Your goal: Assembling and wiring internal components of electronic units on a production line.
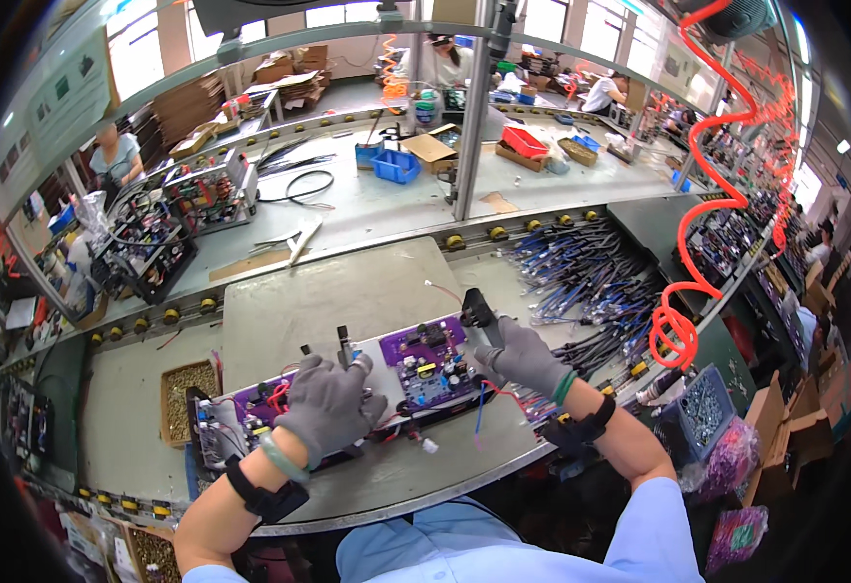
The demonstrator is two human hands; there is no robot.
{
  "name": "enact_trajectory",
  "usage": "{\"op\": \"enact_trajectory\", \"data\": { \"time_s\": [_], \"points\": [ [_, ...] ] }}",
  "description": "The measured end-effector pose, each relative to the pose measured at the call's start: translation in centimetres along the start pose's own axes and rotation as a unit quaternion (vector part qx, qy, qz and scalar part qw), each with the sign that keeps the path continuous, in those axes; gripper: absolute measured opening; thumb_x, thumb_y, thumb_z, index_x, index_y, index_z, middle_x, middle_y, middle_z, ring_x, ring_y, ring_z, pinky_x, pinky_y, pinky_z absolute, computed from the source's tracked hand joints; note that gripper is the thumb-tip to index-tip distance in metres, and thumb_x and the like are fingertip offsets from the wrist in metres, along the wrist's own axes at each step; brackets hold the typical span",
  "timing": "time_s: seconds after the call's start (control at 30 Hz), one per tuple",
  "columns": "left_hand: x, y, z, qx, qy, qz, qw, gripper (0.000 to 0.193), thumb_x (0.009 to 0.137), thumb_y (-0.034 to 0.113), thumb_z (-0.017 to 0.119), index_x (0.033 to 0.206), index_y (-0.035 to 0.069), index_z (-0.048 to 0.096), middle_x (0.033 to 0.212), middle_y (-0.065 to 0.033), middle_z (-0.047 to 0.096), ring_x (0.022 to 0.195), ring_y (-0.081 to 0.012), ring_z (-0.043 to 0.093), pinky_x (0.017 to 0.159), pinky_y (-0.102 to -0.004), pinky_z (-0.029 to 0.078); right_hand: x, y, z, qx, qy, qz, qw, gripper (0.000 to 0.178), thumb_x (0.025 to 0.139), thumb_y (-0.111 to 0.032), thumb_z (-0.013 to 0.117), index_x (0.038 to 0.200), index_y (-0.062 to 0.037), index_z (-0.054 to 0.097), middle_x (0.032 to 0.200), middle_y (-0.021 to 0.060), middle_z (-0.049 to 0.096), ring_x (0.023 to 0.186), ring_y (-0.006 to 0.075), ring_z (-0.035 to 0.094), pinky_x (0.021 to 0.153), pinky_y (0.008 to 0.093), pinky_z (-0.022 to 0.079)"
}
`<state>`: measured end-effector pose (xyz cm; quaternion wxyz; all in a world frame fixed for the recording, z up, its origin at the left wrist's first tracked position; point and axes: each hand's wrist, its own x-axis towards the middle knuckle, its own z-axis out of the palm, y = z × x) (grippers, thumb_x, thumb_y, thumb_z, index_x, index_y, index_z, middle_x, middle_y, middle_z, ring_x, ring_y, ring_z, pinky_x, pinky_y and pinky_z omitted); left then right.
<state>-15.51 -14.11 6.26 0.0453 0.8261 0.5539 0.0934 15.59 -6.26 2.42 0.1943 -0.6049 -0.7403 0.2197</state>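
A long metal chassis [379, 365] carrying purple circuit boards lies across the bench in front of me. On its right part is a purple circuit board [427, 367] with a yellow component and blue capacitors. My left hand [333, 403], in a grey glove, is over the chassis's left part with fingers curled; what they hold is hidden. Just beyond those fingers a black upright part [345, 340] sticks up. My right hand [532, 364], also gloved, grips a black blocky piece [479, 309] above the chassis's right end. Red, blue and white wires hang at the chassis's near side.
Many dark cables with blue parts [591, 282] are heaped at the right. A tray of small brass-coloured pieces [189, 403] stands left of the chassis. A coiled orange air hose [676, 325] hangs at right, near a blue bin of small metal parts [705, 413]. Roller rails edge the bench.
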Motion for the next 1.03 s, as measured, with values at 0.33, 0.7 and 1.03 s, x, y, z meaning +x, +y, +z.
{"op": "enact_trajectory", "data": {
  "time_s": [0.33, 0.7, 1.03],
  "points": [
    [-5.3, -4.9, -0.3, -0.006, 0.063, -0.047, 0.997, 0.055, 0.085, 0.040, 0.066, 0.124, 0.001, 0.066, 0.081, -0.0106, 0.072, 0.089, -0.0318, 0.069, 0.112, -0.0456, 0.037, 16.6, -4.6, 3.3, 0.211, -0.231, -0.012, 0.950, 0.026, 0.088, -0.019, 0.071, 0.107, -0.0032, 0.078, 0.091, 0.0023, 0.075, 0.068, 0.0096, 0.060, 0.060, 0.0262, 0.049],
    [-5.0, -4.8, 0.1, -0.011, 0.087, -0.057, 0.995, 0.048, 0.081, 0.033, 0.067, 0.119, 0.003, 0.069, 0.074, -0.0087, 0.069, 0.082, -0.0291, 0.068, 0.109, -0.0454, 0.039, 13.6, -9.8, 2.6, 0.117, -0.295, -0.064, 0.946, 0.027, 0.080, -0.011, 0.076, 0.107, -0.0096, 0.079, 0.089, 0.0052, 0.073, 0.079, 0.0148, 0.064, 0.076, 0.0304, 0.054],
    [-4.9, -5.0, 0.0, -0.047, 0.131, -0.017, 0.990, 0.043, 0.073, 0.025, 0.072, 0.108, 0.001, 0.072, 0.069, -0.0083, 0.067, 0.073, -0.0293, 0.067, 0.103, -0.0453, 0.043, 11.1, -13.1, 2.1, -0.269, -0.247, -0.192, 0.911, 0.026, 0.082, -0.022, 0.064, 0.103, -0.0212, 0.079, 0.100, 0.0090, 0.076, 0.096, 0.0304, 0.072, 0.086, 0.0423, 0.056]
  ]
}}
